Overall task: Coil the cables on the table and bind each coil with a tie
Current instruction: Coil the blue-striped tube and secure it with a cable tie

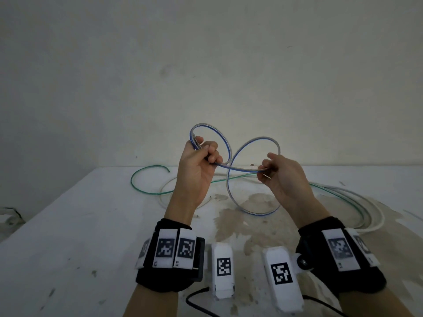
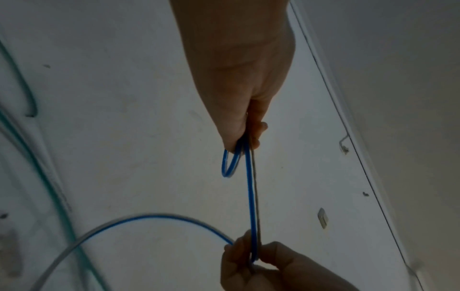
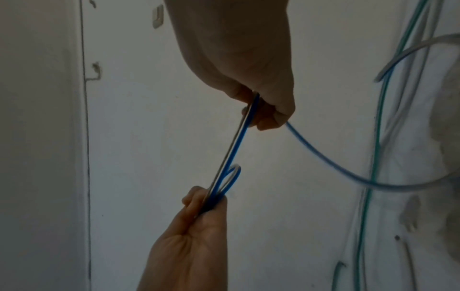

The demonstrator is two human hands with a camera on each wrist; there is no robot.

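Both hands are up in the middle of the head view, off the tabletop [image 1: 80,225], working the blue-striped cable [image 1: 231,154]. The left hand [image 1: 196,165] has its grip clenched around a small loop of it, fingers curled over a couple of strands, and that loop sticks up above the knuckles. The right hand [image 1: 281,177] is pinching the same cable between thumb and fingers a bit to the right, so a short stretch runs between the two hands. A second, bigger loop arcs above the right hand and drops down to the tabletop in the center of the frame.

The rest of the stuff is lying loose behind the hands: a green cable [image 1: 142,177] curling at center left and a white cable [image 1: 375,209] bundled in big loose curves at the right side. The tabletop has brownish stains [image 1: 231,223] in the middle, and there's a plain pale wall [image 1: 206,65] filling the top half.
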